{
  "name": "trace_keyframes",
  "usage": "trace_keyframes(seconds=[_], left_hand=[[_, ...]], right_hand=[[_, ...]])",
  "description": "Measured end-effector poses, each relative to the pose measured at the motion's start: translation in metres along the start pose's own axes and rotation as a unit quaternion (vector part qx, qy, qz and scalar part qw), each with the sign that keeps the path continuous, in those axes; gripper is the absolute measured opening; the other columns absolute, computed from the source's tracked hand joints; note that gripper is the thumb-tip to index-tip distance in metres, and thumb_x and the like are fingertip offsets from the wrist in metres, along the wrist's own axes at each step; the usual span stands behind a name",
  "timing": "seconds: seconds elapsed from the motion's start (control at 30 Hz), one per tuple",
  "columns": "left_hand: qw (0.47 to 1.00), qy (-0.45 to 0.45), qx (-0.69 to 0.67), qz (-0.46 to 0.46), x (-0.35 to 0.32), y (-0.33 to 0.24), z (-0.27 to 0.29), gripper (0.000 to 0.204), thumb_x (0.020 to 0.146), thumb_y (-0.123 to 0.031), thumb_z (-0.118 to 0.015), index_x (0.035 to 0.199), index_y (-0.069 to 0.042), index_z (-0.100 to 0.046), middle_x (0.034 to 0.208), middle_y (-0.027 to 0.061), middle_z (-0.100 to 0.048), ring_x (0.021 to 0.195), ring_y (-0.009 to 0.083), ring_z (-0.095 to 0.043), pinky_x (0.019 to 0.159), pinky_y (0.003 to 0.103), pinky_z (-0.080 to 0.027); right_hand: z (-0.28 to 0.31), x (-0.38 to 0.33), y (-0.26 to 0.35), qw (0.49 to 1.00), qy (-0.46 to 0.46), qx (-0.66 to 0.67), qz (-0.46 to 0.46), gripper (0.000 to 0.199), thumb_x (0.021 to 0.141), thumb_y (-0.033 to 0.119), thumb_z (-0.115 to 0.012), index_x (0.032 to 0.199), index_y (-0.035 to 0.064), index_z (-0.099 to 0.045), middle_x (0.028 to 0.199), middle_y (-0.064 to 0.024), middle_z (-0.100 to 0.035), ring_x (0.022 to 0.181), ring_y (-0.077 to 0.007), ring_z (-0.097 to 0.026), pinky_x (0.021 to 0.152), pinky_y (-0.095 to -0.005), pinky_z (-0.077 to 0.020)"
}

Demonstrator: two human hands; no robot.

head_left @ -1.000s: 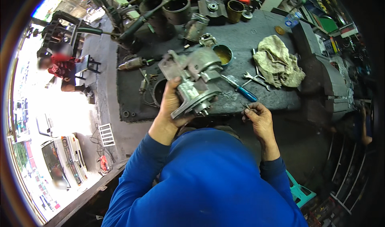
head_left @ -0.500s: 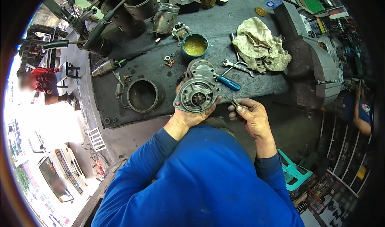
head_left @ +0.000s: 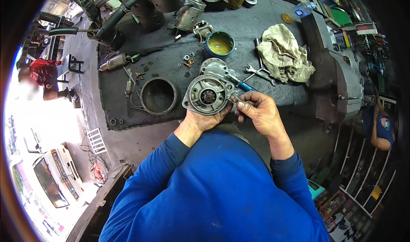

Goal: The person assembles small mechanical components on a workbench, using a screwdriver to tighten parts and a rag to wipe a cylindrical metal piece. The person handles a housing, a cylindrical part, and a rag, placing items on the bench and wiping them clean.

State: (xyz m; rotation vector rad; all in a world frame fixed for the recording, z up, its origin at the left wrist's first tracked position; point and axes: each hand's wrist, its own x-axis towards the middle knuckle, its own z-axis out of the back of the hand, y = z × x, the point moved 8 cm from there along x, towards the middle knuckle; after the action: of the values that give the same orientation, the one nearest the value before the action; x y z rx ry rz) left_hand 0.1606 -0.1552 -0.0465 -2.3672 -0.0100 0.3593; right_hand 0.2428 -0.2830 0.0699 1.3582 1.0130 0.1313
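Observation:
My left hand (head_left: 200, 120) is wrapped around the underside of a starter motor housing (head_left: 208, 97), its round open face turned up and a toothed pinion showing in the middle. My right hand (head_left: 259, 110) pinches a thin metal pin or bolt (head_left: 234, 99) between thumb and fingers, right beside the housing's right flange. Whether its tip touches the housing, I cannot tell. A blue-handled screwdriver (head_left: 246, 86) lies on the bench just beyond the right hand. Behind the housing stands a small tub (head_left: 220, 56) of yellow grease.
On the dark workbench (head_left: 294, 92) are an open-ended wrench (head_left: 261, 74), a crumpled rag (head_left: 284, 54), a hollow metal cylinder (head_left: 176, 100) and small copper-coloured bolts (head_left: 188, 63). A large vise (head_left: 339, 77) stands right. One person is far left, another far right.
My right hand has moved left with the small pin, from a little apart to close against the housing's right side. The left hand still holds the housing. The view has shifted slightly.

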Motion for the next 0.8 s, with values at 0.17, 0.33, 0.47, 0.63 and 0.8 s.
trace_keyframes(seconds=[0.17, 0.33, 0.47, 0.63, 0.8], left_hand=[[0.847, -0.063, -0.490, 0.195, -0.022, 0.012, -0.018, 0.052, 0.108, -0.047, -0.043, 0.135, -0.007, -0.063, 0.133, 0.0174, -0.069, 0.118, 0.0382, -0.068, 0.098, 0.056, -0.061], [0.849, -0.018, -0.486, 0.206, -0.021, 0.008, -0.020, 0.056, 0.110, -0.049, -0.038, 0.132, -0.006, -0.067, 0.131, 0.0186, -0.070, 0.116, 0.0386, -0.069, 0.100, 0.057, -0.060], [0.836, -0.022, -0.509, 0.202, -0.016, 0.012, -0.011, 0.058, 0.108, -0.052, -0.040, 0.134, -0.008, -0.067, 0.132, 0.0176, -0.070, 0.117, 0.0389, -0.069, 0.101, 0.058, -0.058], [0.851, -0.038, -0.473, 0.226, -0.020, 0.011, -0.010, 0.068, 0.103, -0.064, -0.041, 0.136, -0.011, -0.068, 0.133, 0.0174, -0.072, 0.120, 0.0425, -0.067, 0.111, 0.061, -0.049], [0.896, -0.081, -0.336, 0.279, -0.040, 0.002, -0.002, 0.072, 0.103, -0.070, -0.038, 0.137, -0.015, -0.069, 0.129, 0.0146, -0.072, 0.119, 0.0412, -0.064, 0.117, 0.063, -0.040]], right_hand=[[-0.009, -0.002, -0.004, 1.000, -0.010, 0.016, -0.021, 0.022, 0.104, 0.013, -0.075, 0.113, -0.0065, -0.072, 0.088, -0.0072, -0.073, 0.069, -0.0095, -0.065, 0.063, -0.0253, -0.0548], [-0.021, 0.009, -0.011, 0.998, -0.019, -0.014, -0.049, 0.020, 0.103, 0.014, -0.076, 0.107, -0.0047, -0.071, 0.081, -0.0054, -0.072, 0.063, -0.0088, -0.063, 0.058, -0.0253, -0.0532], [-0.031, 0.023, -0.008, 0.998, -0.037, -0.036, -0.034, 0.020, 0.100, 0.015, -0.079, 0.101, -0.0029, -0.071, 0.079, -0.0045, -0.071, 0.062, -0.0079, -0.062, 0.056, -0.0249, -0.0521], [-0.037, 0.035, 0.001, 0.992, -0.074, -0.105, 0.003, 0.021, 0.096, 0.015, -0.084, 0.100, -0.0026, -0.072, 0.077, -0.0020, -0.069, 0.062, -0.0065, -0.058, 0.054, -0.0256, -0.0476], [-0.028, 0.023, 0.042, 0.955, -0.102, -0.264, 0.084, 0.020, 0.105, 0.012, -0.071, 0.119, -0.0013, -0.074, 0.090, -0.0027, -0.072, 0.073, -0.0081, -0.061, 0.066, -0.0269, -0.0519]])
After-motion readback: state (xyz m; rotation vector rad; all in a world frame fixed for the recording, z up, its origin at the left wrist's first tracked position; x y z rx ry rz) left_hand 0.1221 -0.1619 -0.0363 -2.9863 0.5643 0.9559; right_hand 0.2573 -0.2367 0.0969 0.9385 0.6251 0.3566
